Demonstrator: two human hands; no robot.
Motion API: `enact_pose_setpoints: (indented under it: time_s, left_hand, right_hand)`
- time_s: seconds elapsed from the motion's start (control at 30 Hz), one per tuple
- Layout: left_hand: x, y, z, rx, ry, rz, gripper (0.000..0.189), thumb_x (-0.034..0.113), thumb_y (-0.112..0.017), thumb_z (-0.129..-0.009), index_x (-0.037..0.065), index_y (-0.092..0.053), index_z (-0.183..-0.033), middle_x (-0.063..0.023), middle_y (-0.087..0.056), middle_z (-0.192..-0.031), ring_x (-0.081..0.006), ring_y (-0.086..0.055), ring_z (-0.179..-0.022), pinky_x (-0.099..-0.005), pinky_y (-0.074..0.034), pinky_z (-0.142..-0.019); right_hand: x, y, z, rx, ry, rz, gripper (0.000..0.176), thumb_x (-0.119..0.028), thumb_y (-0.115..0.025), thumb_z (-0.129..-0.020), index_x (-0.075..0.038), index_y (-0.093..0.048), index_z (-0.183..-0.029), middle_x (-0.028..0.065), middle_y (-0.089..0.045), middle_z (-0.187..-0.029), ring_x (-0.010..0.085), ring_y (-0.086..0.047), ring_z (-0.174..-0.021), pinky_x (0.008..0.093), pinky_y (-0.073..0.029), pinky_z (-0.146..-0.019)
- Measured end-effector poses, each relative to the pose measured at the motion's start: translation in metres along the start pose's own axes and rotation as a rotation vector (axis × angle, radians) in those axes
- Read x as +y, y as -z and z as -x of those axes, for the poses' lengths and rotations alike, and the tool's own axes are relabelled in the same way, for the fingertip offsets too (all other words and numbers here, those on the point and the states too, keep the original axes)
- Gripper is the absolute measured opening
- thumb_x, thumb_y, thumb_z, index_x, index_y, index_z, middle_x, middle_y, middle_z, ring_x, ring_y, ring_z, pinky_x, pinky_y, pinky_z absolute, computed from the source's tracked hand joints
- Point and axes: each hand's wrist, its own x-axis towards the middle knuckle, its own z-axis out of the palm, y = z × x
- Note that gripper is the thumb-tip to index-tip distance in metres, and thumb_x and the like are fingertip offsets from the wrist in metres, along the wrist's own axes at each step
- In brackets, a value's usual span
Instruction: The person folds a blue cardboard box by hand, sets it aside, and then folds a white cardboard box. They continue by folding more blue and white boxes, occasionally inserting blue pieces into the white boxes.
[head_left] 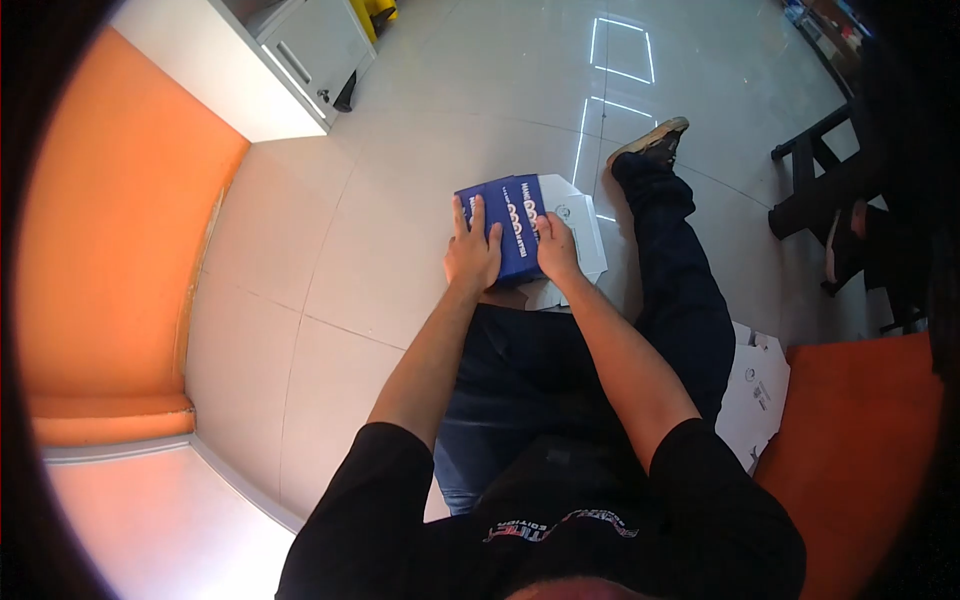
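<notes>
A blue cardboard box (pixel 515 255) with white lettering sits on the floor between my legs. A white unfolded flap (pixel 585 225) extends from its right side, and more white card shows at its near edge. My left hand (pixel 472 255) lies on the blue top with its fingers spread, touching the left part of the panel. On the right, my right hand (pixel 558 250) grips the box where the blue panel meets the white flap, its thumb on top. The undersides of its fingers are hidden.
Flat white printed cardboard (pixel 752 395) lies by my right leg, beside an orange surface (pixel 860 420). A white cabinet (pixel 315 50) and an orange wall (pixel 120 230) stand left. Another person's foot (pixel 845 240) is near a dark stool (pixel 815 150) at the right.
</notes>
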Motion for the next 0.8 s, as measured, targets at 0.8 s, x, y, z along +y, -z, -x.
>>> enact_pose_setpoints:
  time_s: [0.8]
  left_hand:
    - [-0.006,-0.006,0.028,0.034,-0.493,-0.406,0.105,0.017,-0.089,-0.069,0.039,-0.041,-0.16,-0.0086,-0.028,-0.172,-0.0368,-0.026,-0.158,-0.057,-0.037,-0.119]
  right_hand:
    - [0.047,0.052,0.03,-0.343,0.093,0.289,0.026,-0.015,-0.076,-0.088,-0.006,-0.076,-0.113,0.022,-0.075,-0.104,0.04,-0.073,-0.096,0.045,-0.056,-0.086]
